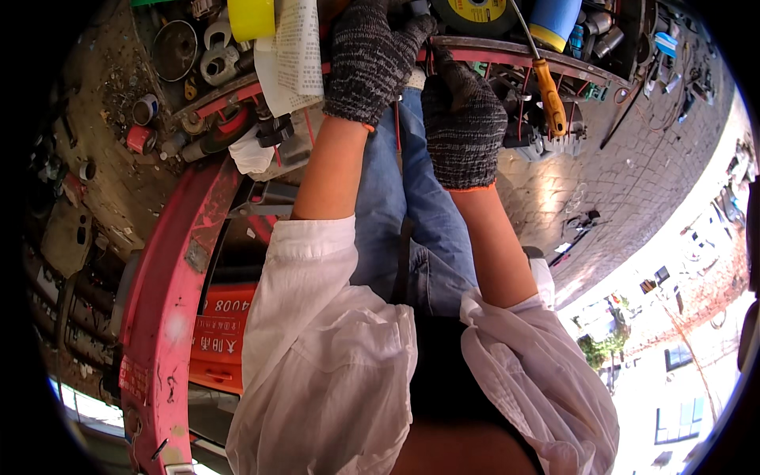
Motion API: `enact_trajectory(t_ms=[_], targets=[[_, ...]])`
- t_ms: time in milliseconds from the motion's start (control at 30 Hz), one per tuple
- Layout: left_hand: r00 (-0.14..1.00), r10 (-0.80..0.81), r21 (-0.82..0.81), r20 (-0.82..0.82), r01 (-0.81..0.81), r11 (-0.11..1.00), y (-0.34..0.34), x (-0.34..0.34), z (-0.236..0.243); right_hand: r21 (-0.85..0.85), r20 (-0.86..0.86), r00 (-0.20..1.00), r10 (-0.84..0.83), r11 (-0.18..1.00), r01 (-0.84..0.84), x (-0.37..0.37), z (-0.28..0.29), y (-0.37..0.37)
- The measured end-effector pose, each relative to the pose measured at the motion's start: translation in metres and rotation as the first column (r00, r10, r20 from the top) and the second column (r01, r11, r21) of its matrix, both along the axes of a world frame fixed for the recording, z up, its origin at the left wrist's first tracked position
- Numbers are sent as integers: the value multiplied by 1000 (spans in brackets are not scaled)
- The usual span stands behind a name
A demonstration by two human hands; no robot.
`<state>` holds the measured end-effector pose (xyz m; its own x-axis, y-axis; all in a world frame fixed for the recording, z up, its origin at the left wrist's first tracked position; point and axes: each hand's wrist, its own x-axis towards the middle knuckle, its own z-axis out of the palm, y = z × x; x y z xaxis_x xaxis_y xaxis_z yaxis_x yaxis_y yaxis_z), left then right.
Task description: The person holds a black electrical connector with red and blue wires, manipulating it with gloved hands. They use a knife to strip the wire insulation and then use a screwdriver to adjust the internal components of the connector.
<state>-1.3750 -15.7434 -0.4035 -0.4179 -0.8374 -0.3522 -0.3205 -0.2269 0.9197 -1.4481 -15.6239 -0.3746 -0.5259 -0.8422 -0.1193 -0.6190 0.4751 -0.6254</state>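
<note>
Both my hands wear dark grey knitted gloves and meet at the red front rim of a cluttered tool tray. My left hand is closed, its thumb pointing right; a small dark piece shows by the thumb, too hidden to name. Just right of it and lower, my right hand has its fingers curled up under the rim, closed round something thin and dark that I cannot make out. Behind the hands lies a round disc with a yellow centre. A screwdriver with an orange handle hangs over the rim to the right.
Printed paper and a yellow cylinder are left of my hands. A blue-and-yellow cylinder stands right. Below the tray hangs white cloth. A red steel beam and orange panel are at lower left.
</note>
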Motion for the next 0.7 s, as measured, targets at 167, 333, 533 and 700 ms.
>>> enact_trajectory(t_ms=[167, 333, 533, 700], targets=[[1000, -2, 14, 16, 2, 1000, -1, -1, 0, -32, -15, 1000, -9, 999, 8, 2, -2, 1], [999, -6, -4, 38, 6, 1000, -3, -1, 2, 53, -25, 1000, -13, 998, 14, 2, -4, 3], [999, -23, 65, -29, 25, 998, -7, 0, 1, 12, -73, 997, -2, 1000, 3, 4, -3, 5], [995, -12, 85, -95, 21, 996, -6, 2, -4, -28, -21, 1000, -8, 1000, 7, 5, 3, 8]])
